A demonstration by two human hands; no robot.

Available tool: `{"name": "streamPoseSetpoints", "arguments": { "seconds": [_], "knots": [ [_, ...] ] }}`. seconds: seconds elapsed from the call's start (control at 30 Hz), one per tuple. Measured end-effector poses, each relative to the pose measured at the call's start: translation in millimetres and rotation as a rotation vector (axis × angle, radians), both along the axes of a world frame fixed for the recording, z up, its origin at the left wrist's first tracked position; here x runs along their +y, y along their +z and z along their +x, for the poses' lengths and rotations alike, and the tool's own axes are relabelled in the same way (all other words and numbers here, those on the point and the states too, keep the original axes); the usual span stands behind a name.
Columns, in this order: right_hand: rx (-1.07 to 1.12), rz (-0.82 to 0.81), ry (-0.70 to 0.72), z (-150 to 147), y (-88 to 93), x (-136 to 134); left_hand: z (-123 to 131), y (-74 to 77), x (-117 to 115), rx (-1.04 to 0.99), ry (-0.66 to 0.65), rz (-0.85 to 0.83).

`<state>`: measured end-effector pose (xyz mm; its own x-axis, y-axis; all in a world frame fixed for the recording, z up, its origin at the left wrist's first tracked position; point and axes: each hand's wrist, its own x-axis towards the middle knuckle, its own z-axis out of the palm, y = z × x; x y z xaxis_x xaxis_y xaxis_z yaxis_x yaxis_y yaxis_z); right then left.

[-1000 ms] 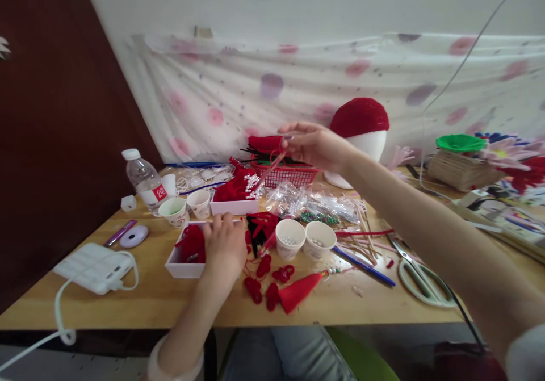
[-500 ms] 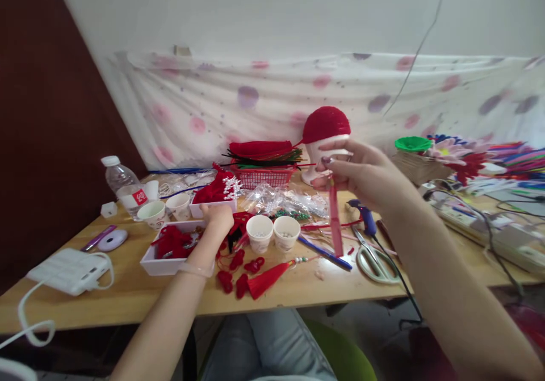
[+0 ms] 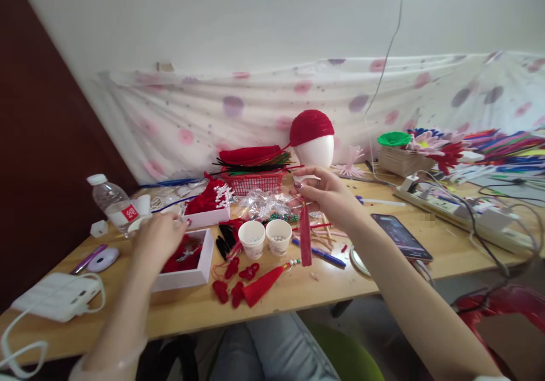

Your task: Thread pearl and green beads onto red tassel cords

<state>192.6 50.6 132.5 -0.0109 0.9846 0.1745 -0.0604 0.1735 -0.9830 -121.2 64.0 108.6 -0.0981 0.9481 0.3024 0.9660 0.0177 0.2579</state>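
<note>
Raised over the middle of the table, my right hand (image 3: 326, 196) pinches the top of a dark pink tassel (image 3: 305, 236), which hangs down beside two paper cups. My left hand (image 3: 159, 239) is blurred over the left part of a white box (image 3: 204, 259) that holds red pieces (image 3: 182, 256); its fingers are partly hidden, and what they touch cannot be made out. A bright red tassel with beads (image 3: 264, 285) lies at the front, next to several small red fuzzy pieces (image 3: 220, 291). The paper cups (image 3: 252, 239) hold small beads.
A foam head with a red cap (image 3: 313, 134) and a red basket (image 3: 255, 183) stand behind. A bottle (image 3: 113, 202) and a white power bank (image 3: 57, 296) are at the left. At the right lie a phone (image 3: 400, 236) and a power strip (image 3: 460, 216).
My left hand has moved left and away from the small white boxes' middle. My right hand still holds the dark pink tassel, now lower and further left. The view has shifted right, showing the phone.
</note>
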Motion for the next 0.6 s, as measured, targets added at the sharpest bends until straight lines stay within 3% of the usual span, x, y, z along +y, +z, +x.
{"name": "streamPoseSetpoints", "arguments": {
  "seconds": [0.1,0.13,0.2,0.3,0.37,0.43,0.5,0.6],
  "knots": [
    [-0.003,0.021,0.03,-15,-10.5,1,46,-20.3,-24,-0.139,-0.303,0.098],
    [0.0,0.04,0.041,-19,-14.6,0,65,-27.1,-31,-0.288,-0.528,0.215],
    [0.008,0.074,0.06,-26,-23.2,-2,97,-39.6,-41,-0.465,-0.771,0.425],
    [0.035,0.083,0.084,-27,-36.4,-12,120,-53.1,-46,-0.615,-0.761,0.579],
    [0.076,0.083,0.116,-20,-46.0,-21,120,-57.0,-46,-0.668,-0.72,0.546],
    [0.125,0.088,0.166,-13,-57.0,-31,114,-56.4,-46,-0.802,-0.698,0.403],
    [0.17,0.067,0.24,-6,-69.4,-41,109,-52.5,-46,-1.006,-0.692,0.158],
    [0.24,-0.012,0.359,-5,-87.7,-49,108,-45.5,-46,-1.249,-0.748,-0.146]
  ]
}}
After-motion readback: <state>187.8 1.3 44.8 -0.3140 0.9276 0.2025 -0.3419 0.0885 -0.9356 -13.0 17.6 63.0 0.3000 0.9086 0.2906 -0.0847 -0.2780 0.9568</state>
